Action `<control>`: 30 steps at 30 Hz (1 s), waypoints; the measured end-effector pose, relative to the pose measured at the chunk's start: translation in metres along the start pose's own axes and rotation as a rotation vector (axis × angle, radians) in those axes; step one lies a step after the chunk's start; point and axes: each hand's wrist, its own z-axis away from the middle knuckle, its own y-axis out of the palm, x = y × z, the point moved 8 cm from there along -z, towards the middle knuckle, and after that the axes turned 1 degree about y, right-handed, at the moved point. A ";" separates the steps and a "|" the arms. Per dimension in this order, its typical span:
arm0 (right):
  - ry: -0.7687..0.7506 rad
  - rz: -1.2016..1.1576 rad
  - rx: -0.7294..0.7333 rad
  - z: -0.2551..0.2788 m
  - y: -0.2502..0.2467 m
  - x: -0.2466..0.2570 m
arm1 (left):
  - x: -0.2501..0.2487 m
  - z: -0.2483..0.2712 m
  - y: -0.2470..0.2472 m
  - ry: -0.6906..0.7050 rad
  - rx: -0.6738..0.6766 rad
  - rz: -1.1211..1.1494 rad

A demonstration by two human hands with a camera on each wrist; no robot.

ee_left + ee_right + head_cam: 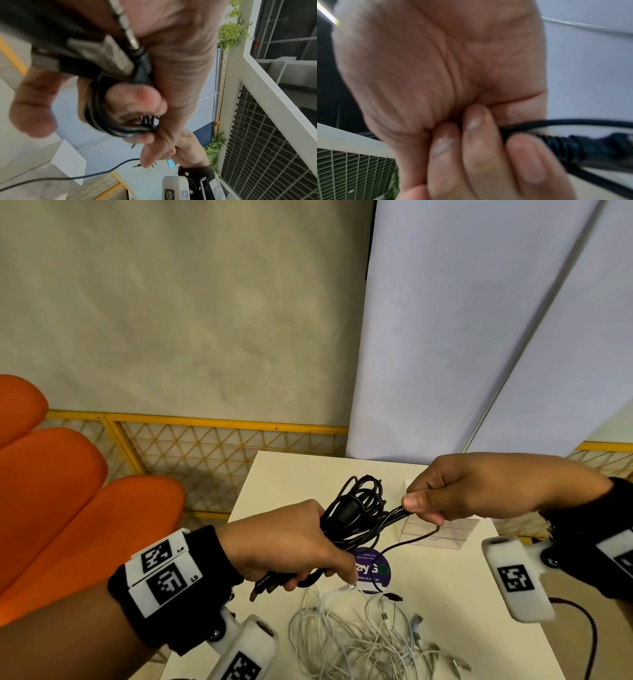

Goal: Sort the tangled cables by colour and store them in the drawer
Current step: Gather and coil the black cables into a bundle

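I hold the black cables bunched in loops above the table, several strands stretched taut between my grips. The white cables lie tangled on the tabletop below.

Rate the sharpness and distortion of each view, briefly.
Head view: sharp on the black cables and white cables, edges bowed by the wide lens. Left wrist view: left hand and plugs blurred, background crisper. Right wrist view: right hand soft throughout.

Even bright daylight, soft shadows, head view sharp w/ wide-angle edge bending, both wrist views blurred close-up.
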 end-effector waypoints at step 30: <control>-0.460 0.899 -0.420 -0.041 0.063 0.077 | 0.020 -0.001 0.044 -0.107 0.465 0.594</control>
